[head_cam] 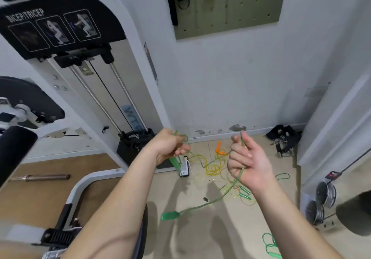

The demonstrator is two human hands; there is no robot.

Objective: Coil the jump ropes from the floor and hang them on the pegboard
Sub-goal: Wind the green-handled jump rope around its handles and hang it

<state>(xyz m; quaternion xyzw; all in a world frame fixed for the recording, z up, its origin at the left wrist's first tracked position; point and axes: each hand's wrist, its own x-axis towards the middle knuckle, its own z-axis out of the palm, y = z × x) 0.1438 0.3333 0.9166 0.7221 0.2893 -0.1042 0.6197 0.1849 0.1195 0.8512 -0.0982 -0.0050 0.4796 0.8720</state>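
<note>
My left hand [170,147] grips one green handle and a small loop of a translucent green jump rope [210,203]. My right hand [246,158] holds the same rope's cord across its palm. From there the cord hangs down to the second green handle [170,216], which dangles above the floor. More ropes lie tangled on the floor between my hands: a yellow rope [210,167] with orange handles [219,150], and green handles [245,193]. Another green rope [270,245] lies at the bottom right. The olive pegboard [230,10] hangs on the wall above.
A white biceps/triceps weight machine [80,68] fills the left side. Black straps [176,0] hang on the pegboard's left part. Black ankle straps [283,140] lie by the wall on the right. Round weight plates [321,202] and a white frame stand at the right. A metal bar [40,177] lies on the left.
</note>
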